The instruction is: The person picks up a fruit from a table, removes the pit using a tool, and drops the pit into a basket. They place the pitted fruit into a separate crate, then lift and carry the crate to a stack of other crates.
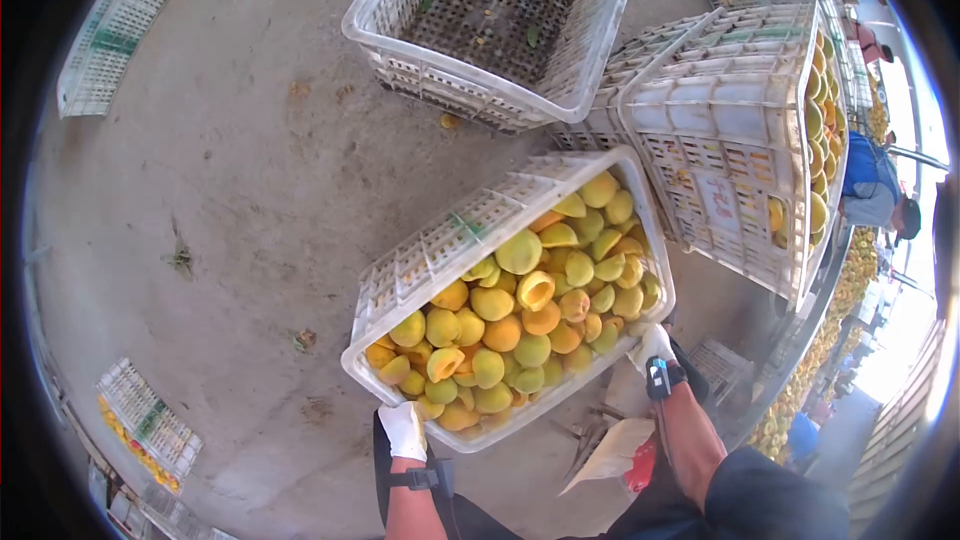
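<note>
A white plastic crate [420,265] full of halved yellow-green and orange fruit [500,335] is tilted in front of me. My left hand [403,430], in a white glove, grips its near rim at the lower left corner. At the right corner of the same rim, my right hand [654,348], also gloved in white, is closed on the crate. The fingers of both hands are partly hidden by the rim. Dark straps circle both wrists.
Beyond it stands an empty crate [480,65] with a dirty bottom. Stacked crates of fruit [720,130] rise at the right. More crates [150,420] lie at the left. A person in blue [870,175] is at a long fruit-covered table [850,285] on the right.
</note>
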### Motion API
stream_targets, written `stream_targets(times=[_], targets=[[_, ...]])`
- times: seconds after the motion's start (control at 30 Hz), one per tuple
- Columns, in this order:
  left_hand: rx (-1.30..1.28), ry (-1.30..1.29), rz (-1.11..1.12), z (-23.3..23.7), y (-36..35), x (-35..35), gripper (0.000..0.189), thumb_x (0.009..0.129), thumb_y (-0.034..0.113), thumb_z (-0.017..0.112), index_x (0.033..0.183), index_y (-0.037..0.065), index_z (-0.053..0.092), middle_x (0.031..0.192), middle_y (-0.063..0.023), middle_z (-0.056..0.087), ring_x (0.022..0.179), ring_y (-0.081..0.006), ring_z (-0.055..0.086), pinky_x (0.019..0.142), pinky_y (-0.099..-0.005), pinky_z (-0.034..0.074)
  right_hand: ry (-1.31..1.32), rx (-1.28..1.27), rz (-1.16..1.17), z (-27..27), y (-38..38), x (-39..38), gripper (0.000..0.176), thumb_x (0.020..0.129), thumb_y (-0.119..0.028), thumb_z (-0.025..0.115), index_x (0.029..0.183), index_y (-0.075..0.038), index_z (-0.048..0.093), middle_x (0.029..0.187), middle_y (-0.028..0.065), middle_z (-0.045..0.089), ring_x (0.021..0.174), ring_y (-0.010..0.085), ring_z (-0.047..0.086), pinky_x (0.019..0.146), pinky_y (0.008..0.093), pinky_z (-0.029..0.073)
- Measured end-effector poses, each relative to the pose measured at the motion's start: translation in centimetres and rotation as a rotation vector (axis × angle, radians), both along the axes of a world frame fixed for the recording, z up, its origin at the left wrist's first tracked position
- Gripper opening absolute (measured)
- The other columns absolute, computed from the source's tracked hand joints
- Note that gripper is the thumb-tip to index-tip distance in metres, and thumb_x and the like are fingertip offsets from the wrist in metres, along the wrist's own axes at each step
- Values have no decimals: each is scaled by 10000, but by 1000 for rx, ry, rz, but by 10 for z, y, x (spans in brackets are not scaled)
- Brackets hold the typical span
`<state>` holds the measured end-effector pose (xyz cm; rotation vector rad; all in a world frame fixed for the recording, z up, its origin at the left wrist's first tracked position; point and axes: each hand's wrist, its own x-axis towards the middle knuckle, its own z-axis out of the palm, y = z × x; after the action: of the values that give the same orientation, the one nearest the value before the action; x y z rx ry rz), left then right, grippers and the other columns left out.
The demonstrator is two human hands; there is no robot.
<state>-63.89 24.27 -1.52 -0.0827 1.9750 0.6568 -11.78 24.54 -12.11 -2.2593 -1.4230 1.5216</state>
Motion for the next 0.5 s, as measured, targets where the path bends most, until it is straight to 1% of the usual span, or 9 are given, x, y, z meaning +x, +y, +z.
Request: stream_targets(times=[0.03,0.07,0.13,0.17,0.2,0.27,0.33,0.47,0.5], targets=[[8,-49,40,-3,-6,-1,326,685,-90,538,1006,-120,587,871,-107,610,708,-200,593,656,-335,504,-1,291,138,2,9,0,367,819,62,495,1169,-30,558,1089,77,633,927,230,648,749,310,567],[21,-94,79,-9,-10,-3,335,685,-88,541,1016,-121,589,876,-108,614,716,-199,597,666,-338,509,85,289,51,7,27,-8,408,812,73,493,1201,-32,555,1116,89,634,941,241,654,775,334,571],[1,-102,52,-15,-11,1,354,690,-89,541,1038,-131,592,908,-123,627,753,-208,608,704,-350,520,584,-10,-1010,70,106,-69,443,808,90,475,1226,-37,553,1148,99,629,988,269,650,834,381,569],[49,-23,134,-14,-1,11,152,669,-86,530,820,-71,540,745,-84,552,617,-194,540,579,-338,440,587,-9,-1005,68,124,-66,443,808,90,475,1226,-37,553,1148,99,629,988,269,650,834,381,569],[90,55,213,-11,2,16,92,648,-84,518,602,-10,487,582,-45,477,482,-180,471,453,-326,361,603,-129,-988,68,132,-60,451,810,95,467,1233,-40,548,1158,96,625,1019,277,639,868,403,560],[194,133,236,-21,12,17,61,678,-81,498,652,-26,496,564,-46,461,448,-171,446,423,-332,337,615,-243,-967,68,135,-52,459,813,101,459,1240,-43,543,1168,93,620,1049,285,629,901,424,551],[237,135,165,-28,22,8,49,681,-74,495,677,-26,502,581,-43,464,466,-168,441,443,-334,347,576,-292,-1107,55,135,-54,455,826,100,449,1252,-39,528,1193,95,610,1108,294,602,955,432,525],[243,161,215,-27,45,0,53,688,-64,489,669,-16,502,594,-37,460,479,-164,431,459,-334,348,744,-361,-1151,101,157,-85,417,851,83,447,1245,-31,524,1223,82,603,1137,300,586,1004,431,490],[261,149,179,-40,34,-6,47,688,-60,494,681,-14,503,599,-35,458,479,-169,425,460,-338,345,794,-356,-1101,82,148,-72,421,864,33,477,1284,16,500,1266,168,583,1097,319,607,922,401,515]])
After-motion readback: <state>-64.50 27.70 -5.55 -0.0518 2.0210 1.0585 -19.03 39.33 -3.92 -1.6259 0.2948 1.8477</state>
